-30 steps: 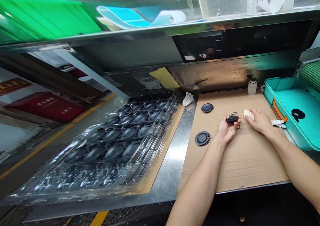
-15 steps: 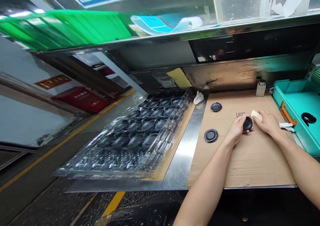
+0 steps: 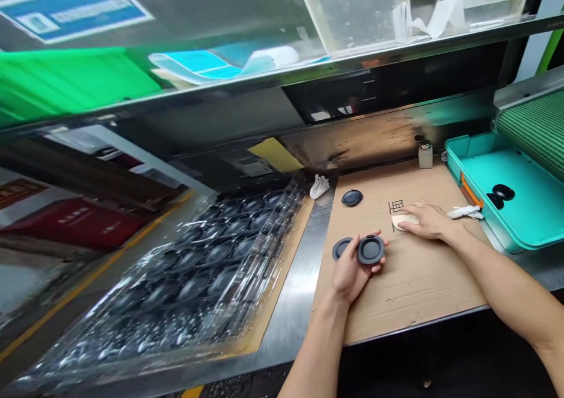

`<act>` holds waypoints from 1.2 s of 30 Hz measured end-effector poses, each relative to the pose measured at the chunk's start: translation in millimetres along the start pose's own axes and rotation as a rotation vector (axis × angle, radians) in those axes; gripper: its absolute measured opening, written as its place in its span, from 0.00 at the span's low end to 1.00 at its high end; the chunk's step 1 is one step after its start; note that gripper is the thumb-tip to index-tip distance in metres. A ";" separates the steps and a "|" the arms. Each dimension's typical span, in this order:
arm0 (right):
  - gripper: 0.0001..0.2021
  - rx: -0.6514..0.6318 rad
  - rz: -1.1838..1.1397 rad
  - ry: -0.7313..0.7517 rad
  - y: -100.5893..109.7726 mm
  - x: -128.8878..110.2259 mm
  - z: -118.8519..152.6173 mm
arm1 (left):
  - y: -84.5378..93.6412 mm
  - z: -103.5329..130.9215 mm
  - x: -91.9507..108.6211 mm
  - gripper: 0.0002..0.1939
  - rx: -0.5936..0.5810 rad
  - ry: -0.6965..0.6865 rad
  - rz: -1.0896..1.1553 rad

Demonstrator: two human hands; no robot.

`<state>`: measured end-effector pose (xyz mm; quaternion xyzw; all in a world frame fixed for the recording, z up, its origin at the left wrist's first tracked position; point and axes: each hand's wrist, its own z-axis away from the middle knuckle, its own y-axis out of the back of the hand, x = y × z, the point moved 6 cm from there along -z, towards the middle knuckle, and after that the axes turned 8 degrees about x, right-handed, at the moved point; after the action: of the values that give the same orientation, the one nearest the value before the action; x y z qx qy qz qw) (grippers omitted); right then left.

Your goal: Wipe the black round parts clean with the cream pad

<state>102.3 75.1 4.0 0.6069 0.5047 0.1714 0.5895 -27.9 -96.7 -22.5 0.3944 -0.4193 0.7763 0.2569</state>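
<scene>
The left hand (image 3: 351, 273), fingers gripping a black disc (image 3: 371, 250) over the cardboard (image 3: 412, 292), has moved away from the right hand (image 3: 428, 219), whose fingers hold a pale pad (image 3: 402, 221), leaving disc and pad apart.

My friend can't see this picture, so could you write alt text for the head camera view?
A person's left-hand grip holds a round black disc over a cardboard sheet; the right-hand grip holds a cream pad. A clear plastic tray of black discs lies left, a teal bin right.
</scene>
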 end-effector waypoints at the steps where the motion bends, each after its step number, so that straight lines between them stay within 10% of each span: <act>1: 0.23 0.004 -0.017 0.005 -0.4 -0.3 0.1 | 3.2 3.6 1.2 0.24 0.020 -0.026 -0.038; 8: 0.20 0.023 0.056 -0.053 -5.0 17.6 -3.1 | 49.6 29.5 58.1 0.30 0.248 -0.298 -0.814; 16: 0.18 0.003 0.060 -0.078 -8.1 15.8 -3.8 | 90.2 8.0 77.6 0.37 0.317 -0.224 -0.889; 30: 0.18 0.009 0.048 -0.092 -6.2 14.4 -1.5 | 53.6 -5.8 77.4 0.45 0.136 -0.431 -1.700; 36: 0.17 0.032 0.050 -0.083 -7.2 15.5 -4.3 | 38.8 -13.5 72.7 0.29 -0.068 -0.468 -1.698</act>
<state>102.5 88.6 -7.3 0.6354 0.4671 0.1524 0.5958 -102.1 -100.3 15.7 0.7140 -0.0493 0.2093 0.6663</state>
